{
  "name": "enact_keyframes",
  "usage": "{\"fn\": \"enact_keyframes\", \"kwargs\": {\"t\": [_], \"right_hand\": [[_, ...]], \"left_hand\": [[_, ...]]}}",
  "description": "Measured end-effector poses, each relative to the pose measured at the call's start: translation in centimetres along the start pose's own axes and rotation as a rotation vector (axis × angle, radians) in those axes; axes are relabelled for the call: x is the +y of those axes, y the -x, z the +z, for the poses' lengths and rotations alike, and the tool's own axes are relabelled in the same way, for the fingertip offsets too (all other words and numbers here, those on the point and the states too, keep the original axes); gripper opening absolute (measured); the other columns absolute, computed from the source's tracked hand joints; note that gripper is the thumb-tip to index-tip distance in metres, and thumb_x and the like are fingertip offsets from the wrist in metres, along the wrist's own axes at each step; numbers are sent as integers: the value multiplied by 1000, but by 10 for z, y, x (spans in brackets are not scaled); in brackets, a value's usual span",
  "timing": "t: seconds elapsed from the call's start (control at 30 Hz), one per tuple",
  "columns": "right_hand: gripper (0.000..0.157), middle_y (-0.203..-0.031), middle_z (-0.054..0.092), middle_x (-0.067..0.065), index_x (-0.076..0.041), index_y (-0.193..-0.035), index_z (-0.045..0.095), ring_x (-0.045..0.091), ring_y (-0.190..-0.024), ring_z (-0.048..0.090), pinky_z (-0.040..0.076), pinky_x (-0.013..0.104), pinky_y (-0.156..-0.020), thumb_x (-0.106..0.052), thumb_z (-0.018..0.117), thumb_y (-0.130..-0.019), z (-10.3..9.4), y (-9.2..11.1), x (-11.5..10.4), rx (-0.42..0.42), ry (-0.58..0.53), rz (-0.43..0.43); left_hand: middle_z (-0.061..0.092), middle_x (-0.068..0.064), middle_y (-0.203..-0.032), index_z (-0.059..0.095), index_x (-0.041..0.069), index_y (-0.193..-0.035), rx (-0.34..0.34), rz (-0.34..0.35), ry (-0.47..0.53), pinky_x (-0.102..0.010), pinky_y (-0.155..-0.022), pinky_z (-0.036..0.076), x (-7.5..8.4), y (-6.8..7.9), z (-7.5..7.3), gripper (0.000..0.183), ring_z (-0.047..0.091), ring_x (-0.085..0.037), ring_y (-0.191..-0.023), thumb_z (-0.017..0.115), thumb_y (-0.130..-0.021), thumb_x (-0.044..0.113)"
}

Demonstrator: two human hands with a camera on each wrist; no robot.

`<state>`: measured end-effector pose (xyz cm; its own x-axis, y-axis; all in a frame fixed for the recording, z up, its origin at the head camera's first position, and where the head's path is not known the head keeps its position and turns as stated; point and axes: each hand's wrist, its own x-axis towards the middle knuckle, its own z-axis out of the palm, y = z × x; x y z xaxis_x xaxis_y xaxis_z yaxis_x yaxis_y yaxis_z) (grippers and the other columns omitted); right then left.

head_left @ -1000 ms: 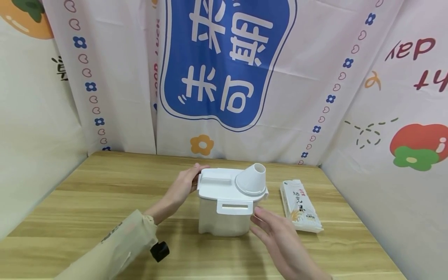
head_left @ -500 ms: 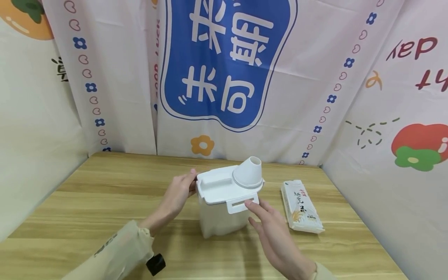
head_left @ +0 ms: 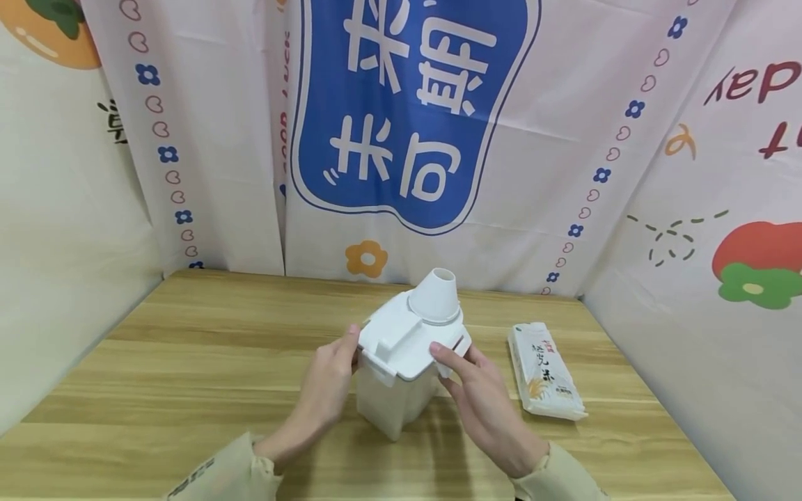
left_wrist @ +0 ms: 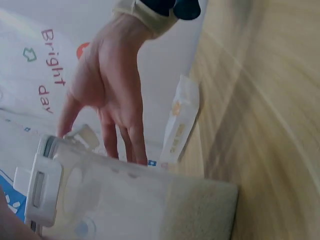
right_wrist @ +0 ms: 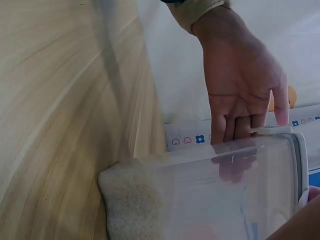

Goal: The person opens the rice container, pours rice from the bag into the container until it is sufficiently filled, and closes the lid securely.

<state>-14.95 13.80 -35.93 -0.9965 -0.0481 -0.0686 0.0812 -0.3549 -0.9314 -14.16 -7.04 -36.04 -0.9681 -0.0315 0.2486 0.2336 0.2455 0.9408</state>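
Observation:
A clear rice container (head_left: 379, 407) stands turned corner-on between my two hands, with white rice (right_wrist: 132, 205) in its bottom. On its white lid (head_left: 407, 348) sits a white cone-shaped cup (head_left: 434, 299), narrow end up. My left hand (head_left: 326, 379) grips the left side, thumb at the lid's edge beside a side latch (head_left: 379, 367). My right hand (head_left: 491, 403) has its thumb on the lid's right edge, by the slotted latch (head_left: 462, 346), and its fingers under it along the wall. The left wrist view shows my right hand (left_wrist: 115, 80) across the container; the right wrist view shows my left (right_wrist: 237, 75).
A white printed rice packet (head_left: 548, 372) lies flat on the wooden table (head_left: 207, 369), to the right of my right hand. A printed cloth (head_left: 219, 160) hangs behind the table's back edge, with more cloth on both sides.
The container has turned counterclockwise as seen from above, its front latch swinging to the right. The cone has shifted back and left. My right thumb has come onto the lid's edge.

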Motion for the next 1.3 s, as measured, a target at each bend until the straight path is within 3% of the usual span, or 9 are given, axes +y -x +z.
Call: {"fn": "enact_keyframes", "kwargs": {"t": [0.1,0.23,0.33,0.47,0.57,0.7,0.93,1.2,1.3], "right_hand": [[71,-147,38,10,2,-145,41,24,-135,35,28,52,-113,-20,76,-87,-2,-2,-2,-7,1,29],[63,-142,44,10,1,-141,47,25,-134,35,27,54,-112,-22,73,-89,-5,-6,-3,-8,-9,72],[59,-135,51,9,1,-137,51,25,-130,40,32,50,-111,-24,73,-89,-6,-10,-3,10,-14,83],[58,-125,57,9,3,-130,55,24,-120,50,40,45,-106,-30,76,-87,-7,-16,-2,41,3,92],[60,-123,58,10,3,-128,56,25,-115,54,43,42,-103,-34,77,-85,-8,-19,-2,58,19,106],[64,-126,58,12,3,-130,55,25,-113,56,46,39,-100,-36,78,-85,-8,-22,-3,78,17,119],[72,-128,56,14,4,-130,54,25,-113,55,49,35,-97,-39,82,-79,-10,-26,-4,120,35,129],[68,-116,64,12,4,-125,58,21,-99,62,54,33,-88,-36,84,-77,-12,-35,-3,154,25,136],[67,-113,65,11,4,-123,60,21,-97,63,54,33,-86,-37,84,-77,-13,-36,-2,149,51,124]], "left_hand": [[67,-12,-88,71,-2,-98,29,-17,-23,-39,-76,53,4,7,3,59,62,-24,-86,33,-107,43],[44,-6,-65,59,2,-79,20,-45,-17,-32,-58,40,9,16,7,57,46,-21,-65,31,-107,42],[60,-6,-79,66,1,-91,24,-29,2,-36,-70,49,10,23,11,54,57,-19,-78,32,-108,40],[69,-8,-104,69,3,-116,46,-15,42,-44,-89,49,11,32,15,49,62,-24,-100,35,-107,38],[66,-13,-121,63,0,-128,35,-15,84,-46,-100,45,12,36,20,50,58,-29,-115,35,-108,37],[43,-11,-147,44,-3,-143,9,4,135,-46,-114,26,13,41,28,52,36,-27,-137,35,-108,34],[37,-12,-150,37,-7,-145,-9,-25,155,-45,-115,23,15,45,36,57,32,-26,-139,34,-108,37],[33,-13,-152,34,-7,-146,-42,7,182,-44,-115,20,15,48,39,57,30,-25,-140,34,-108,35],[35,-15,-151,36,-8,-145,-63,33,142,-47,-114,22,14,48,35,56,31,-29,-139,33,-108,34]]}}
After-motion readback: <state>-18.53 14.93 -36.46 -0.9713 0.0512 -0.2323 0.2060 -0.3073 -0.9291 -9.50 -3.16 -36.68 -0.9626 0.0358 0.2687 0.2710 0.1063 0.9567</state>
